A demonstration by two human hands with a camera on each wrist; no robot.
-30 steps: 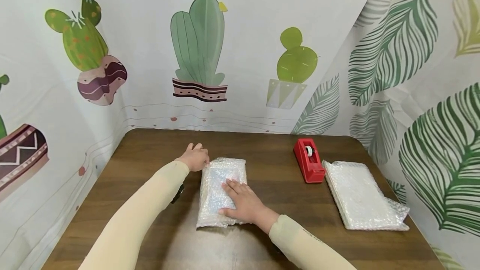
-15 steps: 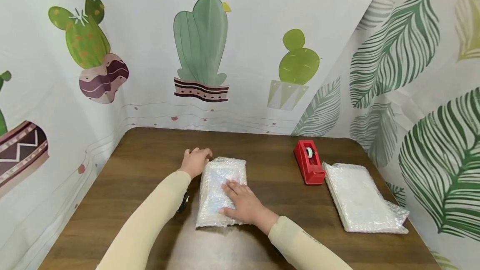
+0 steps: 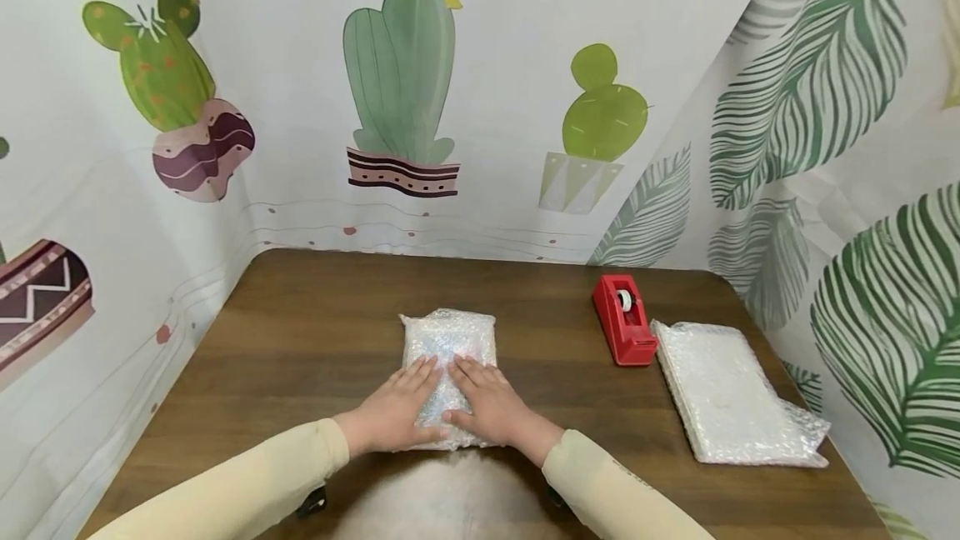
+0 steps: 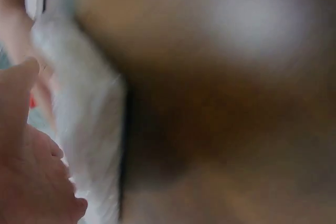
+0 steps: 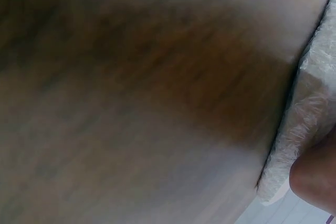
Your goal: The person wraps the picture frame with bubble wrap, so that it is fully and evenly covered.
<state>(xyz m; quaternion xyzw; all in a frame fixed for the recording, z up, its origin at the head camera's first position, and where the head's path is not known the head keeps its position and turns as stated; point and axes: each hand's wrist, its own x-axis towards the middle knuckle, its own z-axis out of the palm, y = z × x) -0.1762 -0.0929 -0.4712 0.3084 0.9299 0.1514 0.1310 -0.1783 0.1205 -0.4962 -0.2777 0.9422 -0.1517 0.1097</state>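
Note:
A flat packet wrapped in bubble wrap (image 3: 459,327) lies on the wooden table in front of me, a pale bluish shape showing through it. My left hand (image 3: 397,408) rests on its left half, fingers straight and pointing away. On the right half lies my right hand (image 3: 491,402), its fingers extended too. In the left wrist view the left hand (image 4: 34,177) is beside the packet's wrapped edge (image 4: 92,114). The right wrist view shows only a bit of the right hand (image 5: 317,179) against the bubble wrap (image 5: 294,145).
A red tape dispenser (image 3: 624,319) with a roll stands at the right back. Beside it lies a second bubble-wrapped packet (image 3: 723,390), a loose flap at its near right corner. The wooden table (image 3: 300,315) meets a printed cloth backdrop (image 3: 495,107) behind and at both sides.
My left hand has come from the packet's far left corner onto its left half and flattened there. That corner of wrap now shows. The right hand has stayed in place.

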